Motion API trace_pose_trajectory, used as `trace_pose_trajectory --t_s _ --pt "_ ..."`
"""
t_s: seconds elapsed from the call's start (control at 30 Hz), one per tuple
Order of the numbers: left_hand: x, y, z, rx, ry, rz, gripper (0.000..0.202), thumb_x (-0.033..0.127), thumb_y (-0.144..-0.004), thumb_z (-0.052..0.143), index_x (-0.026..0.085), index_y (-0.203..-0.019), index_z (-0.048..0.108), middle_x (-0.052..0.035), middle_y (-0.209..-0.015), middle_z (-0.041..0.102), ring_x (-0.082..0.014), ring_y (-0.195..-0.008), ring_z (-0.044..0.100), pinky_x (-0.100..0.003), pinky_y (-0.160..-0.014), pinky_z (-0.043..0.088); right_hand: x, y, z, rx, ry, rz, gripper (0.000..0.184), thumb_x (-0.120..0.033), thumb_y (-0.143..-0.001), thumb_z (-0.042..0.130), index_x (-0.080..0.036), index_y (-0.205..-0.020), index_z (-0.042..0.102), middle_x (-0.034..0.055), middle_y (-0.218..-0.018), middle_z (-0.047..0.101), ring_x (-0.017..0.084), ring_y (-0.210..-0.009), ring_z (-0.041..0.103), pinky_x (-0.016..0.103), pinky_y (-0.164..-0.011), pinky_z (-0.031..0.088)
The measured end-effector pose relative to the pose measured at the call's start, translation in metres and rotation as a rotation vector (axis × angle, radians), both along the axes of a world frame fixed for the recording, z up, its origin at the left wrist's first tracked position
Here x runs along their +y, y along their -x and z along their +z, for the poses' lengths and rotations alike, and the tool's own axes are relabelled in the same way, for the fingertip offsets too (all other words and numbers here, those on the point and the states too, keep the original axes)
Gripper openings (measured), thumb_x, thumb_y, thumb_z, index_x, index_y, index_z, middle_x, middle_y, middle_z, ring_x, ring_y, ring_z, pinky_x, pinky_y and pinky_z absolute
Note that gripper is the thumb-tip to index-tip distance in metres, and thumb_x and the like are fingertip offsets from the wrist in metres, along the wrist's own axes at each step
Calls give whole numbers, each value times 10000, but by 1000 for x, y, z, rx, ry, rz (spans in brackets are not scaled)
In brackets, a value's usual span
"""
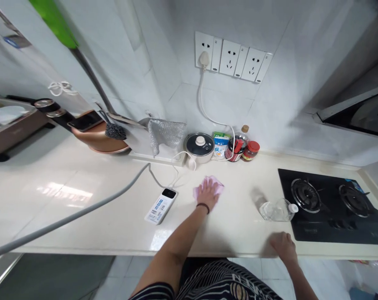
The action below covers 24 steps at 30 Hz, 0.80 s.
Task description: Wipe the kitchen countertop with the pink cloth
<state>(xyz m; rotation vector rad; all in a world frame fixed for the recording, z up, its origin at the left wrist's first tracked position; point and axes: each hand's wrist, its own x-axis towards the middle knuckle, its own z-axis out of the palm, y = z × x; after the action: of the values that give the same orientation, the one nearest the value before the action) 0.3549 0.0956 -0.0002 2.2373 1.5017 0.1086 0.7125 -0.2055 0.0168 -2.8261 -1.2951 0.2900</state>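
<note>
My left hand (207, 194) lies flat on a pink cloth (214, 183) and presses it onto the white countertop (82, 208), a dark band on its wrist. My right hand (283, 245) rests on the counter's front edge, fingers curled down, with nothing visible in it. A clear plastic bottle (276, 209) lies on its side just beyond the right hand, next to the black gas hob (329, 208).
A white power bank (160, 206) with a cable lies left of the cloth. Behind stand a small lidded pot (199, 146), a carton (220, 146), jars (250, 151), a copper pan (98, 139) and a grey rag (165, 133). A grey hose (66, 216) crosses the counter.
</note>
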Motion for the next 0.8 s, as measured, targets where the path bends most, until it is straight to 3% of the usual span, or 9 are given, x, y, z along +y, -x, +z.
trace_pose_trajectory --t_s 0.13,0.27,0.33,0.47,0.53,0.6,0.63,0.7,0.8 --pt "55 22 8 28 -36 197 672 460 -1024 402 250 -1662 387 -104 -1796 202 -383 -1660 101 -653 -1308 116 -2 11 -2 -20 45 36 461 -411 -841 559 -147 -1217 590 227 -1270 643 365 -1263 654 499 -1112 494" --pt "58 -14 8 33 -28 321 696 445 -1019 395 216 -1675 354 -139 -1788 211 -407 -1658 90 -691 -1295 108 3 15 4 -1 78 31 454 -372 -830 574 -152 -1225 608 214 -1261 648 379 -1289 633 510 -1121 487" --pt "37 -47 5 14 -19 214 695 449 -1015 405 225 -1672 364 -134 -1788 211 -413 -1658 81 -695 -1297 94 3 15 4 -3 95 28 492 -368 -827 569 -141 -1261 612 224 -1321 633 390 -1347 598 520 -1152 465" --pt "-41 -116 -11 -105 9 -256 688 531 -1023 413 265 -1658 401 -102 -1790 198 -394 -1665 57 -682 -1311 90 0 15 -1 -6 96 26 518 -374 -826 570 -156 -1292 637 227 -1379 636 418 -1388 569 569 -1177 443" --pt "-78 -140 -21 -191 -17 -452 698 586 -1024 409 297 -1659 392 -75 -1796 187 -365 -1671 47 -664 -1323 92 -1 15 -3 0 65 37 487 -365 -804 602 -200 -1257 670 211 -1349 668 440 -1389 565 611 -1158 454" --pt "-94 -155 -26 -238 -38 -547 700 614 -1021 414 321 -1656 391 -52 -1798 192 -342 -1673 58 -643 -1332 93 -2 15 -5 10 38 51 468 -362 -784 630 -213 -1223 693 213 -1332 684 458 -1377 574 630 -1138 469" --pt "-91 -159 -26 -243 -37 -554 696 612 -1020 420 325 -1653 395 -49 -1796 203 -336 -1673 69 -638 -1334 97 -2 15 -6 11 29 55 467 -366 -778 636 -212 -1215 699 215 -1329 688 460 -1370 582 628 -1133 475" --pt "-62 -161 -19 -221 -16 -493 685 581 -1017 441 316 -1648 410 -61 -1788 229 -338 -1671 89 -642 -1330 111 -3 13 -7 5 10 58 470 -381 -774 638 -218 -1209 708 202 -1320 701 450 -1363 593 617 -1135 481" --pt "16 -152 1 -137 10 -245 666 492 -1009 459 296 -1644 423 -76 -1787 229 -359 -1668 89 -652 -1321 115 -3 9 -10 -4 13 54 467 -413 -763 646 -235 -1187 727 171 -1293 732 436 -1365 599 604 -1139 489"
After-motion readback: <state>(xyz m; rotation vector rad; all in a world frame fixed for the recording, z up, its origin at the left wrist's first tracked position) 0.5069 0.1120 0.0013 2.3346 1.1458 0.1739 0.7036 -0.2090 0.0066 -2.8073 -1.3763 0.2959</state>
